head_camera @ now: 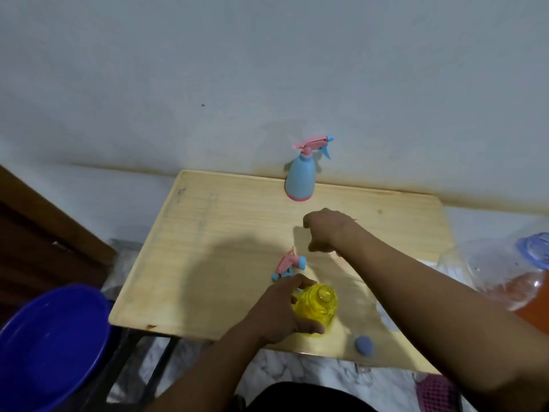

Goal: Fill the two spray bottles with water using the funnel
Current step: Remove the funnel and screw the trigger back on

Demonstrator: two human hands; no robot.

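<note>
**Yellow bottle held, sprayer head off**

A small blue cap (pixel 363 345) lies at 5 o'clock on the wooden table (pixel 208 233). The yellow spray bottle (pixel 316 307) is gripped by the left hand (pixel 279 313) near 6 o'clock. Its detached sprayer head (pixel 289 264) lies just beyond. The right hand (pixel 325 230), fingers loosely curled, holds nothing. The blue spray bottle (pixel 300 178) stands at 12 o'clock.

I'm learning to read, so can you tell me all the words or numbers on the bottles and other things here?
There are no words or numbers to read here.
Blue spray bottle: plain, no label showing.
Yellow bottle: plain, no print visible.
Loose pink spray head: no writing.
Clear water jug: orange part is blurred, nothing readable.
Table: only scuff marks.
</note>
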